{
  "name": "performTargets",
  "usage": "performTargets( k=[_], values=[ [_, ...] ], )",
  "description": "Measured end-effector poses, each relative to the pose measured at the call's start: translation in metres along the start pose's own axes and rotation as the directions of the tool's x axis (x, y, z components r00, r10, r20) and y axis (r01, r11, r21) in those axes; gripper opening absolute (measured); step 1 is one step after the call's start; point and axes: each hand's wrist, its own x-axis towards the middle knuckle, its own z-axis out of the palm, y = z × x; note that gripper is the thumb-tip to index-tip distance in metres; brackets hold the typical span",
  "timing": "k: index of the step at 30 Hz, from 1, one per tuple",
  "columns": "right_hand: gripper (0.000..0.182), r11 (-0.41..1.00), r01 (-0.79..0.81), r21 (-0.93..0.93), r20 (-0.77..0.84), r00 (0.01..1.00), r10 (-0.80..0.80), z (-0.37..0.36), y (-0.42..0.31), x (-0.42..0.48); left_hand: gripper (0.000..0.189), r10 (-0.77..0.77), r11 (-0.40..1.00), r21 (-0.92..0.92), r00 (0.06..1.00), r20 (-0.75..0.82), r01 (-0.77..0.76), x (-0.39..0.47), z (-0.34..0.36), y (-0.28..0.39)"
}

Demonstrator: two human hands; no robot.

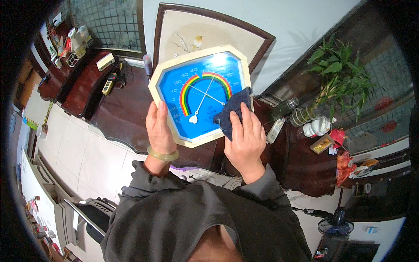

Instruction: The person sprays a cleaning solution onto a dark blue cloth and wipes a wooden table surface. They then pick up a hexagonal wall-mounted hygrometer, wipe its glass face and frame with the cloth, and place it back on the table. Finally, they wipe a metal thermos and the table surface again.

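Note:
A blue-faced dial thermometer-hygrometer (176, 95) with a pale octagonal frame is held up before me, tilted. Two white needles cross over its rainbow-coloured arcs. My left hand (160, 127) grips the frame at its lower left edge, thumb on the front; a pale bangle (162, 155) circles that wrist. A dark blue cloth (237, 109) is bunched under the fingers of my right hand (247, 140). The cloth lies against the lower right of the dial's face and covers part of the frame there.
Behind the dial, a framed bird picture (183, 28) leans at the wall above a dark wooden cabinet (121, 108). Rightward stand a glass bottle (284, 108), a leafy plant (337, 72), a white figurine (317, 127) and a power strip (275, 130). Another power strip (109, 84) lies left.

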Motion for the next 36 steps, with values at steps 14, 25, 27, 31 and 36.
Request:
performTargets(
  k=[14, 25, 27, 31, 36],
  values=[
    [0.062, 0.957, -0.050, 0.285, -0.066, 0.995, 0.072, -0.012, 0.006, 0.055, 0.038, 0.054, 0.993, 0.100, 0.991, 0.124, -0.066, -0.015, 0.002, 0.007],
    [0.058, 0.929, 0.060, 0.365, -0.051, 0.998, -0.044, -0.010, -0.026, 0.063, 0.032, 0.068, 0.994, 0.080, 0.990, 0.120, -0.078, -0.016, 0.005, 0.007],
    [0.057, 0.950, 0.030, 0.310, -0.029, 0.999, -0.023, -0.014, -0.018, 0.068, 0.032, 0.055, 0.997, 0.051, 0.991, 0.120, -0.061, -0.015, 0.006, 0.010],
    [0.061, 0.989, -0.002, 0.148, -0.046, 0.999, 0.009, -0.009, -0.001, 0.061, 0.033, 0.051, 0.994, 0.086, 0.992, 0.118, -0.061, -0.014, 0.004, 0.008],
    [0.065, 0.982, -0.111, 0.150, 0.065, 0.993, 0.102, -0.009, -0.003, 0.034, 0.034, 0.048, 0.996, 0.076, 0.994, 0.094, -0.056, -0.012, 0.002, 0.007]
  ],
)
